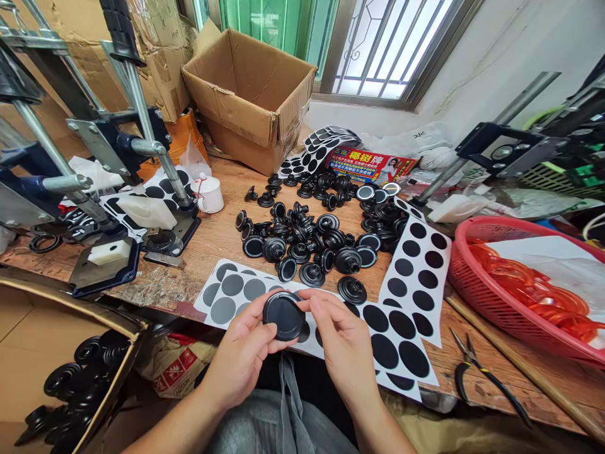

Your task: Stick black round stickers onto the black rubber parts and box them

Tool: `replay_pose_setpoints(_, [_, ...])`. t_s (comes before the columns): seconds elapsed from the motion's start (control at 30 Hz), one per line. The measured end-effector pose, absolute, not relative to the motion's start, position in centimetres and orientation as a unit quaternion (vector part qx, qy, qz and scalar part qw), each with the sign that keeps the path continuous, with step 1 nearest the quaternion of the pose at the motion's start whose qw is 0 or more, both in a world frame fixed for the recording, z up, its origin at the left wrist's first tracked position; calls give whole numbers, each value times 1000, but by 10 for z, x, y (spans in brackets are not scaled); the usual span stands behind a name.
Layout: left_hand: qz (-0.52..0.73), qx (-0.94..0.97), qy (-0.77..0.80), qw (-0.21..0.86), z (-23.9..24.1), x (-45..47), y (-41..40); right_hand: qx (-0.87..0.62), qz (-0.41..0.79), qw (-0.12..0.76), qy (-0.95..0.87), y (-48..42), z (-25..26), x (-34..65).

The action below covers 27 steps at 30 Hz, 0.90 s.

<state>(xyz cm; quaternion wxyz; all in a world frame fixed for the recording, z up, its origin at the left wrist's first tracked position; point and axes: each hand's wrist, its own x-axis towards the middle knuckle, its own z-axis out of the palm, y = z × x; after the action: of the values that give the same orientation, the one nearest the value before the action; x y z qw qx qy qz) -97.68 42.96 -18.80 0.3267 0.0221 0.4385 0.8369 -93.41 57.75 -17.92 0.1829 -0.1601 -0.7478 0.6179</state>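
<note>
My left hand (248, 347) grips a round black knob-like part (284, 317), its flat face turned up, with the thumb on the near left rim. My right hand (343, 334) has its fingers drawn together, thumb and fingertips at the part's right edge. Beneath both hands lie white sheets of round black stickers (378, 318); the sheet on the left (243, 287) looks greyer in the light. Many similar black parts (302, 233) are heaped on the bench just beyond, some showing a pale ring on the face.
Hand presses (151, 148) stand at left, another press (496, 148) at right. A white lidded mug (208, 194), an open carton (250, 94), a red basket (520, 302) of orange rings, pliers (467, 362) and a wooden stick (520, 359) surround the work. A lower carton (28, 309) holds black parts.
</note>
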Motion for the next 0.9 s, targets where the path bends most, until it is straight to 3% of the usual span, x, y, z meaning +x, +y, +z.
replay_pose_setpoints(0.27, [847, 12, 427, 316, -187, -982, 427, -70, 515, 214, -827, 581, -192, -925])
replay_pose_setpoints(0.47, [842, -3, 440, 312, -188, -980, 429, -111, 652, 101, -744, 575, -192, -928])
replay_pose_setpoints(0.63, [832, -14, 469, 296, -193, -980, 430, -179, 732, 86, -652, 570, -188, -940])
replay_pose_setpoints(0.9, [798, 6, 527, 294, -206, -986, 422, -213, 727, 39, -652, 549, -188, -965])
